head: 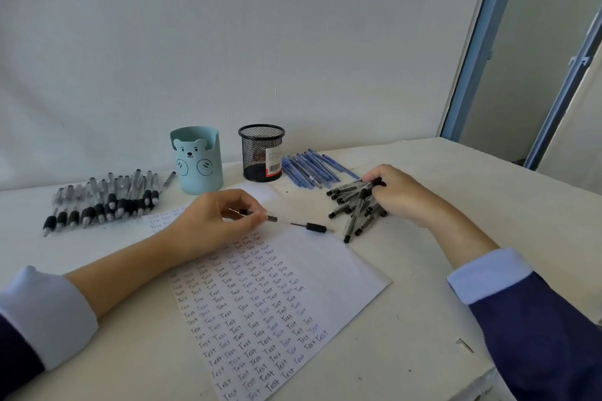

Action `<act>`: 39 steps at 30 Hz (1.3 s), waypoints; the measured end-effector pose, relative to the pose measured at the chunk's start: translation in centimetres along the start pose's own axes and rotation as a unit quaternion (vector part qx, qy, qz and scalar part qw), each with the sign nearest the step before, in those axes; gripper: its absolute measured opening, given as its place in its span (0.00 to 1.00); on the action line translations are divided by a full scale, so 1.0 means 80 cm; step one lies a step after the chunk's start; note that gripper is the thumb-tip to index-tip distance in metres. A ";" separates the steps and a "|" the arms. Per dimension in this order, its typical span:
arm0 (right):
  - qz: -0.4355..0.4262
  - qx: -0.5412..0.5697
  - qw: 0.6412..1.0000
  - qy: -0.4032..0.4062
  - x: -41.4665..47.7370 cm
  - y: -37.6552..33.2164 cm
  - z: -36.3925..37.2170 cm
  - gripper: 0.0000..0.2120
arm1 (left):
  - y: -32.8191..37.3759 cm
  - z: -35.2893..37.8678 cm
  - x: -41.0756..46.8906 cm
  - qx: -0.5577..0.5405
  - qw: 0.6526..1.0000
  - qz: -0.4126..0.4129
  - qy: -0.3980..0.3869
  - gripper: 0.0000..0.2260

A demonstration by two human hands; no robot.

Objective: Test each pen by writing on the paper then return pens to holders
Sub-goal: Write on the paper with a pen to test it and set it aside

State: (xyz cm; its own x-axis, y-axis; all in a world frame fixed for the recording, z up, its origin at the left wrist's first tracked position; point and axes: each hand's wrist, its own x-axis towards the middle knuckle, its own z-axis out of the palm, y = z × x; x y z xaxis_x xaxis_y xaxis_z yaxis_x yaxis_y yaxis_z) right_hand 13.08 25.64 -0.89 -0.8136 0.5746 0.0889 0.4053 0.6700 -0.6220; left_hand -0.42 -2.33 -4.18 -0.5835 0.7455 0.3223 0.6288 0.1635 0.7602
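Note:
My left hand (216, 220) pinches a clear pen with a black grip (294, 224) above the top of the paper (325, 273), which is covered with rows of the word "Test". My right hand (395, 194) rests on a heap of black-capped pens (353, 205) to the right of the paper, its fingers curled round the pens at the top of the heap. A light blue bear holder (197, 161) and a black mesh holder (261, 153) stand at the back; both look empty of pens.
A row of clear pens with black grips (104, 202) lies at the left. Blue pens (312, 168) lie right of the mesh holder. The table (423, 319) ends at a wall behind and an edge at the right. A small nail or pin (465, 345) lies near the front right.

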 end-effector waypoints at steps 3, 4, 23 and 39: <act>-0.026 -0.088 0.996 -0.009 -0.002 0.003 0.001 0.18 | -0.003 -0.005 0.004 -0.091 0.995 -0.043 0.019 0.13; -0.030 -0.108 0.994 -0.011 -0.003 0.002 0.001 0.21 | -0.004 -0.006 0.006 -0.125 0.990 -0.055 0.028 0.14; -0.323 -0.074 0.943 -0.042 -0.016 -0.012 0.024 0.07 | -0.002 -0.067 0.028 -0.383 0.882 -0.170 0.217 0.11; -0.333 0.113 0.932 -0.093 -0.047 -0.047 0.075 0.21 | -0.078 -0.165 0.018 -0.159 0.886 -0.278 0.335 0.14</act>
State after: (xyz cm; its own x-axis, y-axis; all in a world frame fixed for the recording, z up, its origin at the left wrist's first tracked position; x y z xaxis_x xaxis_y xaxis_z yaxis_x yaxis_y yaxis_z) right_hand 12.15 18.14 -3.59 -0.9196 -0.0385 0.3909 -0.2962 0.7215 -0.6259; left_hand -11.99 -10.78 -1.03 -0.9988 0.0385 0.0300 0.0343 0.1145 0.9928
